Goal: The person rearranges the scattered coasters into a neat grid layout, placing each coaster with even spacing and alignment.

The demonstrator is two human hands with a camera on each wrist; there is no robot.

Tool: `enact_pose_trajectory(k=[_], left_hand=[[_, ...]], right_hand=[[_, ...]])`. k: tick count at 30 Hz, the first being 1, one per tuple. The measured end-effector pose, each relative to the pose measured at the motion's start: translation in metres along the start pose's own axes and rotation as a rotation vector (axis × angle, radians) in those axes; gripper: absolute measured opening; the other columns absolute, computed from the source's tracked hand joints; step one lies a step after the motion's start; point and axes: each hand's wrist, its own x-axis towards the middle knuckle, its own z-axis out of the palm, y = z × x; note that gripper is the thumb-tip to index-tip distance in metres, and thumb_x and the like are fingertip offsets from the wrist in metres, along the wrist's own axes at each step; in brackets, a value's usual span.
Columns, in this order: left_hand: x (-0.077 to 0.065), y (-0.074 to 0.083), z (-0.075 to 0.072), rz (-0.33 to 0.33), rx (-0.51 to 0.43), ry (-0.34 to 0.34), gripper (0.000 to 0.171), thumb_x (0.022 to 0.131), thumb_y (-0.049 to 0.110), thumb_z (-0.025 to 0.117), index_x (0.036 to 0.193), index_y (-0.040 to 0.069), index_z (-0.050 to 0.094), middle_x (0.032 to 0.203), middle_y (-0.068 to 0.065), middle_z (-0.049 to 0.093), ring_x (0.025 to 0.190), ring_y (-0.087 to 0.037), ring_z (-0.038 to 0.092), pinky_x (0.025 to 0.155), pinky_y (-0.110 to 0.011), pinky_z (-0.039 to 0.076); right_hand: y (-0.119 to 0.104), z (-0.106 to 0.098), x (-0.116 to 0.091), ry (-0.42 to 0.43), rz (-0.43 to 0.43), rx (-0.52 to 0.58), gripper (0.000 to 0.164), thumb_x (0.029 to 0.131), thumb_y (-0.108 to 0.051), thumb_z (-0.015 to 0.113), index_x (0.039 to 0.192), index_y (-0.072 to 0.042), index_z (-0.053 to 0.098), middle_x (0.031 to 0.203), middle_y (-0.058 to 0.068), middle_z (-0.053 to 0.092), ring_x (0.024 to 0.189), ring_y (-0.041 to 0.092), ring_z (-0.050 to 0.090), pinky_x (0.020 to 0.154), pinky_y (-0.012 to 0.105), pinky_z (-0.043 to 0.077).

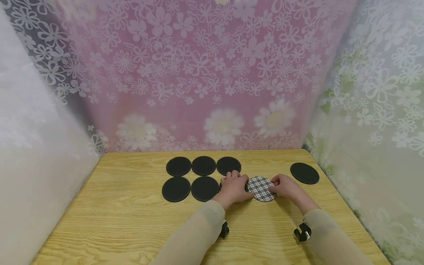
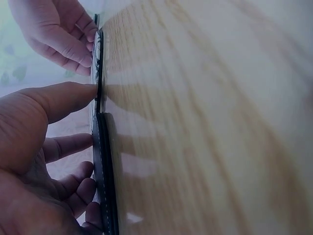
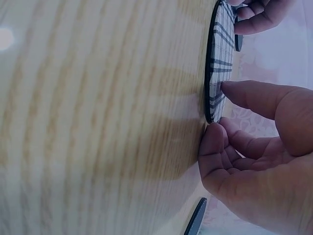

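A round plaid coaster [image 1: 261, 188], white with dark lines and a black rim, lies between the two hands. My left hand [image 1: 234, 187] is spread over a black coaster [image 2: 103, 171], which it mostly covers in the head view. Its thumb reaches the left edge of the plaid coaster, while its other fingers rest on the black one. At the opposite edge, my right hand [image 1: 285, 187] pinches the plaid coaster, its thumb [image 3: 244, 96] on the patterned face and its curled fingers at the rim.
Black coasters stand in two rows to the left, among them one at the back [image 1: 203, 165] and one in front [image 1: 176, 189]. Another black coaster [image 1: 304, 173] lies apart at the right. Floral cloth [image 1: 205, 73] hangs behind the wooden table [image 1: 126, 221] and along both sides.
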Motion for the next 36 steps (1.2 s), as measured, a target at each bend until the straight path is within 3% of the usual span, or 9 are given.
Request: enact_pose_trajectory(k=[14, 21, 25, 29, 32, 36], left_hand=[[-0.002, 0.0, -0.001, 0.003, 0.0, -0.005, 0.052, 0.097, 0.051, 0.084, 0.14, 0.024, 0.072, 0.13, -0.004, 0.053, 0.114, -0.024, 0.042, 0.095, -0.05, 0.039], [0.002, 0.001, -0.009, 0.003, 0.0, -0.051, 0.058, 0.098, 0.055, 0.082, 0.145, 0.025, 0.069, 0.134, -0.005, 0.055, 0.118, -0.025, 0.046, 0.103, -0.055, 0.043], [0.002, 0.005, -0.015, 0.007, 0.034, -0.068, 0.062, 0.1, 0.058, 0.079, 0.15, 0.025, 0.067, 0.135, -0.005, 0.06, 0.12, -0.026, 0.051, 0.107, -0.057, 0.046], [0.002, 0.008, -0.017, 0.023, 0.075, -0.039, 0.057, 0.103, 0.057, 0.075, 0.15, 0.024, 0.068, 0.132, -0.003, 0.061, 0.116, -0.024, 0.053, 0.101, -0.048, 0.046], [0.005, 0.01, -0.017, 0.037, 0.113, 0.002, 0.057, 0.105, 0.057, 0.073, 0.151, 0.023, 0.067, 0.133, -0.003, 0.061, 0.115, -0.023, 0.054, 0.097, -0.043, 0.044], [0.011, 0.014, -0.017, 0.044, 0.129, 0.031, 0.061, 0.107, 0.058, 0.069, 0.157, 0.024, 0.063, 0.141, -0.004, 0.06, 0.122, -0.024, 0.054, 0.1, -0.043, 0.043]], right_hand=[[-0.004, -0.001, -0.004, -0.003, -0.008, -0.019, 0.037, 0.104, -0.011, 0.074, 0.127, 0.014, 0.058, 0.108, 0.018, 0.061, 0.092, 0.028, 0.056, 0.076, 0.037, 0.051], [-0.003, -0.011, -0.009, -0.021, -0.067, -0.031, 0.054, 0.105, -0.016, 0.075, 0.139, 0.02, 0.053, 0.12, 0.027, 0.063, 0.104, 0.035, 0.062, 0.088, 0.048, 0.056], [0.004, -0.019, -0.012, 0.009, -0.098, -0.097, 0.064, 0.105, -0.019, 0.076, 0.145, 0.023, 0.049, 0.124, 0.032, 0.063, 0.109, 0.041, 0.063, 0.094, 0.056, 0.055], [0.013, -0.03, -0.015, 0.062, -0.136, -0.182, 0.071, 0.105, -0.024, 0.078, 0.148, 0.023, 0.048, 0.129, 0.036, 0.064, 0.115, 0.049, 0.064, 0.096, 0.062, 0.054], [0.018, -0.038, -0.018, 0.106, -0.145, -0.235, 0.075, 0.105, -0.027, 0.077, 0.151, 0.023, 0.045, 0.138, 0.043, 0.058, 0.125, 0.059, 0.058, 0.102, 0.069, 0.049], [0.027, -0.047, -0.021, 0.164, -0.127, -0.286, 0.081, 0.105, -0.031, 0.077, 0.155, 0.022, 0.042, 0.151, 0.051, 0.041, 0.137, 0.072, 0.039, 0.109, 0.079, 0.038]])
